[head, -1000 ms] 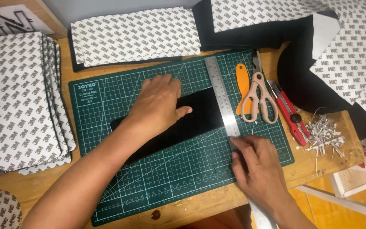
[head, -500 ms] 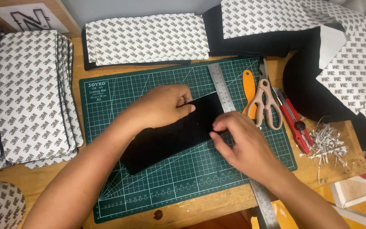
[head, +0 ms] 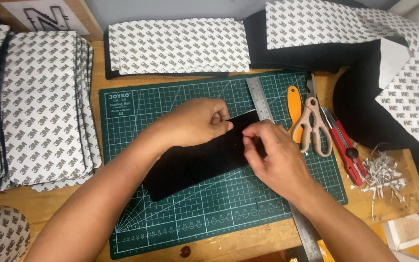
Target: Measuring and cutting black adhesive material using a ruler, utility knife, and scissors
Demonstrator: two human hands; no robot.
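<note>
A black strip of sheet material (head: 197, 162) lies slantwise on a green cutting mat (head: 170, 223). My left hand (head: 197, 121) rests on the strip's upper right end, fingers curled and pinching its edge. My right hand (head: 272, 157) meets it from the right and pinches the same end of the strip. A steel ruler (head: 260, 99) runs down the mat beside the strip; my right hand and wrist cover its middle.
Scissors (head: 314, 127) with beige handles, an orange-handled cutter (head: 294, 104) and a red utility knife (head: 345, 148) lie right of the ruler. Paper scraps (head: 381, 174) are piled at the right. Stacks of patterned backing sheets (head: 35, 102) sit left, behind and at the far right.
My right hand moved up from the ruler's lower part to the strip's right end. My left hand went from lying flat on the strip to pinching its edge.
</note>
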